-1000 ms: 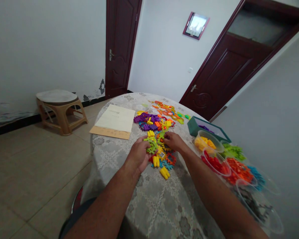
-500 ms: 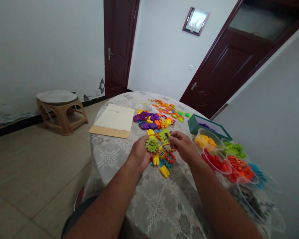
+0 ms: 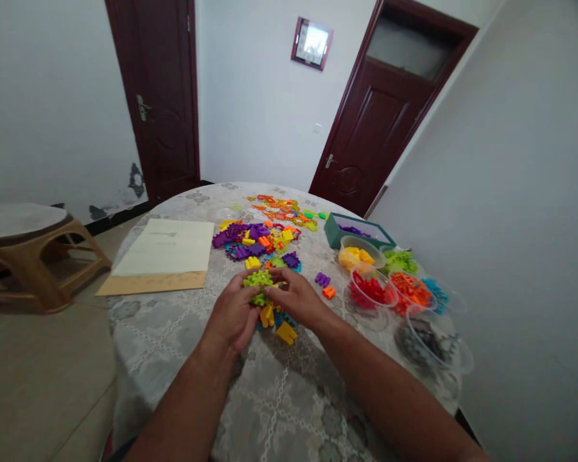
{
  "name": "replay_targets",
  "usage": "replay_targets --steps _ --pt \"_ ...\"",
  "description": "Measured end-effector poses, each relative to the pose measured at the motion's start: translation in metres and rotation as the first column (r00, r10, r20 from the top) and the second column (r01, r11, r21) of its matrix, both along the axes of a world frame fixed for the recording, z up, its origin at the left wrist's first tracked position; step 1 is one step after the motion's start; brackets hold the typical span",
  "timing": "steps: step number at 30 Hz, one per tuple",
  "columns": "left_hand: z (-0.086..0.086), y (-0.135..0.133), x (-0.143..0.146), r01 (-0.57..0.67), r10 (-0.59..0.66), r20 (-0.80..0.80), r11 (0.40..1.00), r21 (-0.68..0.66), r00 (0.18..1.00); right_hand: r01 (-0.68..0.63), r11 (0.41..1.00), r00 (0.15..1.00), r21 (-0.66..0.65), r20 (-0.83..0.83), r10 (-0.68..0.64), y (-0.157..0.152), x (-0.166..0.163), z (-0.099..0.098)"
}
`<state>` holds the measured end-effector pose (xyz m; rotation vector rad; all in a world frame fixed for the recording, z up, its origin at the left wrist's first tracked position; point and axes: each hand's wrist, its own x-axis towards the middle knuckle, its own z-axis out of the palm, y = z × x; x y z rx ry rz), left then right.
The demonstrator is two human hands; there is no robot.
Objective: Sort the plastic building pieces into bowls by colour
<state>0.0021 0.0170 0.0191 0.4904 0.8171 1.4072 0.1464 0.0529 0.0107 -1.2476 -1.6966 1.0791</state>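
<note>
My left hand and my right hand meet over the round table, both closed on a stack of lime-green plastic interlocking pieces. Just below the hands lie yellow pieces and a few blue ones. Beyond the hands spreads a loose pile of purple, orange and yellow pieces. A single purple piece and an orange piece lie to the right of my right hand.
Clear bowls at the right hold sorted pieces: yellow, red, orange, green, blue, dark grey. A teal box stands behind them. A paper pad lies left. A stool stands on the floor.
The view has swung to the right and nearer the table. My hands came together, and the green pieces now sit gathered as one stack between them.
</note>
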Motion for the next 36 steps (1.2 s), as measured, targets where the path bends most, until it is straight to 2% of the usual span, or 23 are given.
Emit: replay_targets --steps 4,8,12,15,17,19,22,24,27,30,36 --pt "0.004 -0.001 0.001 0.056 -0.059 0.036 0.997 0.057 0.998 -0.058 0.988 0.986 -0.141 -0.163 0.035 -0.002 0.003 0.009" --pt "0.006 -0.004 0.004 0.162 -0.169 0.055 0.980 0.116 0.984 -0.140 0.978 0.987 -0.153 -0.099 0.126 -0.006 0.013 0.014" --pt "0.009 -0.010 0.012 0.273 -0.265 -0.080 0.955 0.119 0.961 -0.149 0.984 0.988 -0.101 -0.058 0.144 -0.014 0.035 0.026" --pt "0.010 -0.015 0.018 0.342 -0.307 -0.250 0.933 0.110 0.918 -0.250 0.953 0.966 -0.168 -0.109 0.234 -0.018 0.064 0.041" --pt "0.010 -0.018 0.021 0.364 -0.319 -0.342 0.928 0.077 0.884 -0.260 0.941 0.964 -0.216 -0.109 0.241 -0.017 0.093 0.052" --pt "0.009 -0.018 0.021 0.374 -0.328 -0.387 0.926 0.047 0.862 -0.171 0.965 0.985 -0.200 -0.039 0.167 -0.008 0.130 0.063" --pt "0.009 -0.016 0.014 0.352 -0.304 -0.427 0.935 0.036 0.852 0.090 0.996 0.993 -0.028 0.085 -0.088 0.018 0.201 0.080" --pt "0.008 -0.014 0.008 0.319 -0.269 -0.451 0.947 0.036 0.851 0.313 0.946 0.940 0.088 0.112 -0.322 0.040 0.252 0.091" --pt "0.005 -0.011 0.003 0.286 -0.236 -0.470 0.957 0.037 0.851 0.578 0.796 0.765 0.181 0.220 -0.606 0.067 0.316 0.104" --pt "0.001 -0.009 0.003 0.285 -0.237 -0.487 0.958 0.025 0.840 0.656 0.727 0.672 0.201 0.283 -0.684 0.080 0.355 0.103" --pt "0.002 -0.008 0.010 0.322 -0.278 -0.545 0.946 -0.015 0.791 0.661 0.727 0.612 0.189 0.425 -0.667 0.089 0.376 0.072"
